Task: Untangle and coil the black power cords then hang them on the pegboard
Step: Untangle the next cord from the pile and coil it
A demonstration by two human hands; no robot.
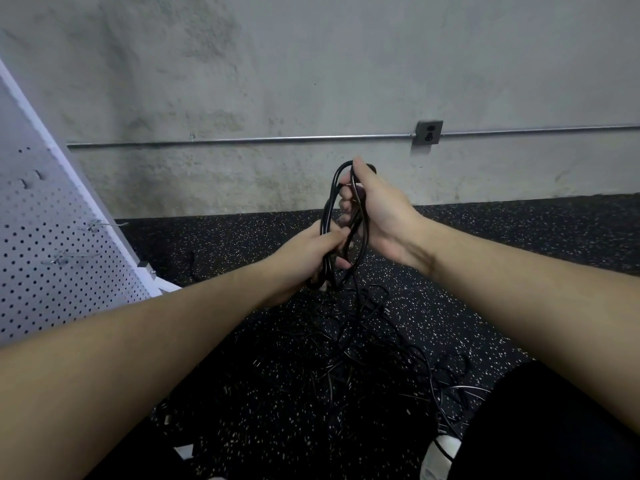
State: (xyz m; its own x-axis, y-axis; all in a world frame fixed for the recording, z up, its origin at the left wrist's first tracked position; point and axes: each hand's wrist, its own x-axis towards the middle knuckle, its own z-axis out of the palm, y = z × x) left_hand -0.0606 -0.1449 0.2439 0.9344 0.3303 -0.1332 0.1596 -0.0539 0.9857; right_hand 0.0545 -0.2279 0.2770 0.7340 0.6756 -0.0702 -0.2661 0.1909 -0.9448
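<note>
Both arms reach forward from the bottom corners toward the centre of the view, and both hands hold one bundle of looped black cord (328,216) in the air above the floor. The right hand (375,209) is the higher one, just toward one o'clock from the centre; its grip is closed, fingers curled round the top of the loops, whose upper bend arches over the fingertips. The left hand (313,252) sits just below and toward seven o'clock of the right hand, its grip also closed, thumb and fingers wrapped round the lower part of the same loops. The two hands are very close, with the cord strands running between them.

From the bottom of the bundle a strand drops to a tangle of black power cords (367,344) spread across the dark speckled floor (519,244) at about six o'clock. Individual cords in that pile are hard to separate against the dark surface.

The white pegboard (45,244) stands tilted at nine o'clock, along the left edge, with several metal hooks (100,225) jutting from its holes; no cord hangs on the ones in view. Behind everything is a grey concrete wall (311,64), with a thin metal conduit (242,140) running across it to an outlet box (428,132) at about one o'clock. A dark trouser leg (554,427) and a pale shoe (441,452) fill the five o'clock corner.
</note>
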